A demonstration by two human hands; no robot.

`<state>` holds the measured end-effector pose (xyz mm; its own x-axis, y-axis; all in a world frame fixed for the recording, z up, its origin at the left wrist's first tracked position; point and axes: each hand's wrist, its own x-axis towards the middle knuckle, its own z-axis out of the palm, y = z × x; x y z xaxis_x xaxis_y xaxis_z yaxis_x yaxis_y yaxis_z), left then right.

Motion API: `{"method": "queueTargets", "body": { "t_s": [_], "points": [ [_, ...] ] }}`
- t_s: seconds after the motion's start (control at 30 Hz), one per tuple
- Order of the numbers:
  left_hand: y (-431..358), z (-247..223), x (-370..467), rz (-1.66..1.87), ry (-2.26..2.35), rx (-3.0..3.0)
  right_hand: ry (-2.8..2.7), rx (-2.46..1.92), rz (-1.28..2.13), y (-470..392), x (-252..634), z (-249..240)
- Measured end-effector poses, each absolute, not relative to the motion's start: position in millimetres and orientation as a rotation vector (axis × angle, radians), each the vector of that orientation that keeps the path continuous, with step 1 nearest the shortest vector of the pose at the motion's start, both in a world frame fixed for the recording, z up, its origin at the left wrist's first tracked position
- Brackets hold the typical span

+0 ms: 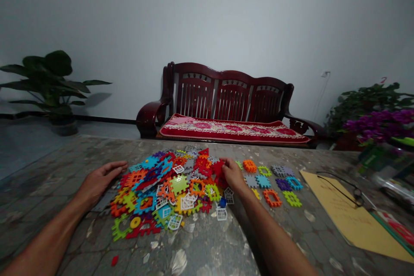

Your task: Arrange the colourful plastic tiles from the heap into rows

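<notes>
A heap of colourful plastic interlocking building pieces [179, 184] lies on the table in front of me. At its left edge rests my left hand [105, 177], open, fingers stretched out beside the orange and blue pieces and holding nothing. On the heap's right side, my right hand [233, 175] is closed on a red interlocking piece [219, 173]; its fingertips are partly hidden. White window-shaped pieces [221, 213] lie near my right wrist. Right of that hand, sorted square pieces sit in rows, among them an orange frame [272, 198], a purple piece [283, 184] and a green frame [293, 199].
A tan envelope [352, 215] with dark-framed glasses [355, 198] on it lies at the right of the patterned table [207, 250]. Purple flowers [381, 125] stand beyond. A wooden bench [226, 99] is behind the table, and a potted plant [54, 82] at the left.
</notes>
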<state>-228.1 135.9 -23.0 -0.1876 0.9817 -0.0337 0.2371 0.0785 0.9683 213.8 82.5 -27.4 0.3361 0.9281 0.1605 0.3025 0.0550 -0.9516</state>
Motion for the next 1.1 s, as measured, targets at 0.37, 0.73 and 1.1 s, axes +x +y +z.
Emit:
{"method": "queueTargets", "body": {
  "t_s": [0.37,0.73,1.1],
  "points": [
    [141.1,-30.1,-237.8,1.349,1.364,1.037,-1.055,-1.287,0.706,81.6,173.9,-34.7],
    [132.5,-21.5,-231.0,1.321,1.368,1.122,-1.059,-1.244,0.917,105.6,181.6,-34.4],
    [134.0,-24.2,-231.8,1.243,1.261,1.197,-1.053,-1.322,0.907,99.6,158.2,-40.7]
  ]
}}
